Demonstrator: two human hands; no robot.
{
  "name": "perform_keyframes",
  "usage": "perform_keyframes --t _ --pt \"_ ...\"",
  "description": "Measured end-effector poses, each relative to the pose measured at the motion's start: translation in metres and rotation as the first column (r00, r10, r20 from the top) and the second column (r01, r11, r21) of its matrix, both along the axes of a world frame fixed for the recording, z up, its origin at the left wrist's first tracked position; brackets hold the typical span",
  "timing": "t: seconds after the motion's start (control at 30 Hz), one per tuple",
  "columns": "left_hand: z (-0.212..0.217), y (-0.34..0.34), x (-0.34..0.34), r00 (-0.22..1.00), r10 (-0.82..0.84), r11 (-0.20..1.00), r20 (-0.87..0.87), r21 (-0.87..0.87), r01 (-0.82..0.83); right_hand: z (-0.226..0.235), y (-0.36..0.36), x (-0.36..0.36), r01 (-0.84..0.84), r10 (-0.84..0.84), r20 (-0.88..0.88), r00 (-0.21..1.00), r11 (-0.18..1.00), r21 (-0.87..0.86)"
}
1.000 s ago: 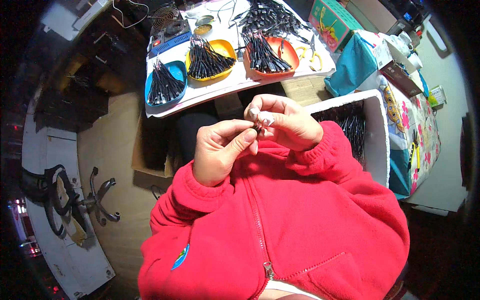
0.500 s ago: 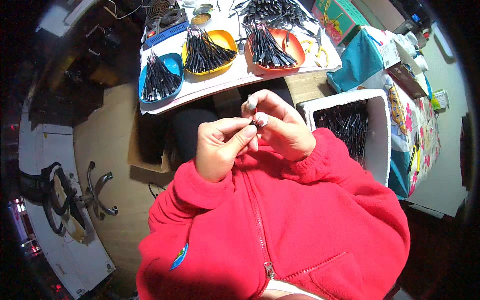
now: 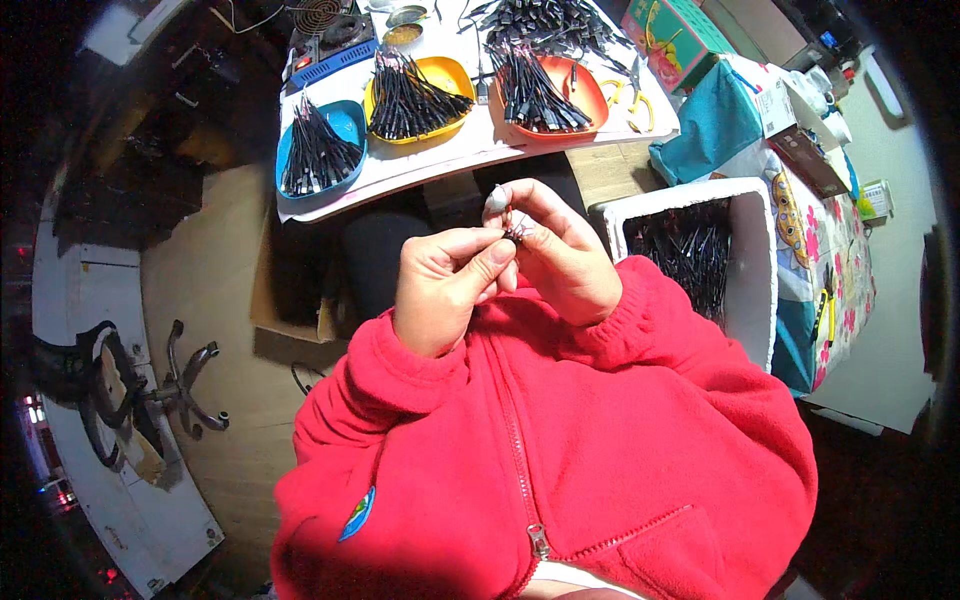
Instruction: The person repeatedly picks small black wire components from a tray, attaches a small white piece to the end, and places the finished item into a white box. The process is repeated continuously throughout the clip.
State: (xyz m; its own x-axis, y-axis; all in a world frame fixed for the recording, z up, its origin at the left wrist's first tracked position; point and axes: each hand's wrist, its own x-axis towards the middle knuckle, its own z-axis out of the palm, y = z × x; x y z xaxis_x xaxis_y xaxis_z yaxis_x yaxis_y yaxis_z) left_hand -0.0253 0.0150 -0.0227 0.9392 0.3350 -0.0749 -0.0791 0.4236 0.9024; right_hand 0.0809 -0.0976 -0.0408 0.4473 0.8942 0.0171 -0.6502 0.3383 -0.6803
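Observation:
My left hand (image 3: pixel 447 285) and my right hand (image 3: pixel 568 262) meet in front of my chest, thumbs and fingertips pinched. Between them is a small bunch of thin wires (image 3: pixel 517 232), dark with some red and pale strands; most of it is hidden by the fingers. The left thumb and index finger grip its dark end. On the right index fingertip sits a whitish cover (image 3: pixel 496 199). Beyond the hands, short black cables with plugs fill a blue tray (image 3: pixel 350 122), a yellow tray (image 3: pixel 448 72) and an orange tray (image 3: pixel 592 92) on the white table (image 3: pixel 400 168).
More black cables (image 3: pixel 545 25) lie piled at the table's back, near yellow-handled scissors (image 3: pixel 640 108). To the right stands a white foam box (image 3: pixel 752 270) of cables, beside a cloth-covered surface (image 3: pixel 850 270). A cardboard box (image 3: pixel 285 290) and a chair base (image 3: pixel 190 385) are at left.
Around the pinched wires, the whitish patch at the right thumb has given way to spread thin strands. My hands have barely moved otherwise.

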Motion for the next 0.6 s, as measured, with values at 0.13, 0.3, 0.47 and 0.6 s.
perform_keyframes --t 0.13,0.3,0.47,0.6 --pt "0.002 0.003 -0.001 0.996 -0.067 0.995 -0.058 -0.074 0.063 -0.007 -0.001 0.008 -0.022 0.022 0.098 0.995 1.000 -0.006" --pt "0.005 0.008 0.000 0.995 -0.089 0.989 -0.039 -0.119 0.084 0.000 -0.007 0.023 0.028 0.000 0.381 0.924 0.997 -0.066" --pt "0.007 0.004 0.000 0.998 -0.037 0.995 -0.045 0.086 0.041 0.019 -0.004 0.033 0.376 -0.142 0.976 0.163 0.924 0.071" --pt "0.009 0.005 -0.004 0.991 -0.104 0.985 -0.085 0.131 0.115 0.026 -0.009 0.022 0.395 -0.051 0.998 0.033 0.918 0.034"
